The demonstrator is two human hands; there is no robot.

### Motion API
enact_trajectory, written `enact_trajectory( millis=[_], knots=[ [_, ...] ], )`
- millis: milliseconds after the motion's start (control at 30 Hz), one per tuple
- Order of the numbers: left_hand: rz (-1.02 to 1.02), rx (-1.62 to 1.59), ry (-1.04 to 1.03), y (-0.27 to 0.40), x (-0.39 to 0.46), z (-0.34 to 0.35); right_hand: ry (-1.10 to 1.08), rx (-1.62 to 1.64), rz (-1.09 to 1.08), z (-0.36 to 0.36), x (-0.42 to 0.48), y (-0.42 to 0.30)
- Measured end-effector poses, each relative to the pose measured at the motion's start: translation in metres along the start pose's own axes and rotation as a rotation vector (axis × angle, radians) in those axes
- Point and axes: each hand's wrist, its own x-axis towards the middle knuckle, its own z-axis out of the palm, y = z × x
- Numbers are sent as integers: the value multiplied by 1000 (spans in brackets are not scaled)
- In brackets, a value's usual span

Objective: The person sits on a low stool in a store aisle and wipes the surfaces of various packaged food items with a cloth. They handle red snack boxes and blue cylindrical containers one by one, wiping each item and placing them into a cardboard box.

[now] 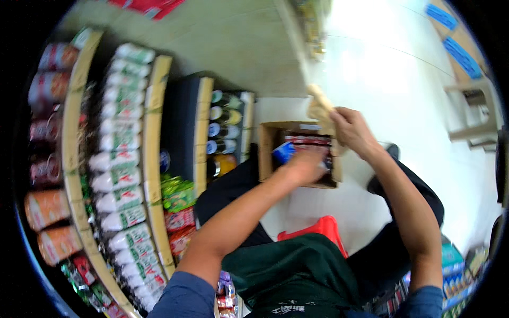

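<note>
Between my legs an open cardboard box (266, 157) stands on the floor. Dark red packages (306, 140) and a blue package (284, 152) lie inside it. My left hand (308, 165) is down in the box over these goods; it is blurred, and its fingers are hard to make out. Above the box's right edge, my right hand (352, 129) grips a crumpled pale yellow cloth (320, 107), which hangs beside and partly over the rim.
Product shelves (153, 119) run along my left, with rows of white bottles (119, 159) and lidded jars (222, 131). A red plastic stool (318, 228) is under me. A beige stool (477, 111) stands at the far right; boxed goods (453, 262) sit at lower right.
</note>
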Motion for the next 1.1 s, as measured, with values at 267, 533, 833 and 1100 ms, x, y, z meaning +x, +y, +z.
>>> enact_trajectory(
  millis=[267,533,833,1100],
  knots=[
    [143,182,121,43,-26,8,-58,-427,-371,42,-9,-46],
    [-6,211,190,34,-31,26,-352,-555,-879,220,54,-103],
    [176,-943,290,20,-75,14,-373,-546,-1260,452,111,-139],
    [144,-881,257,7,-87,-1,-383,-690,-1172,489,131,-129]
  ],
)
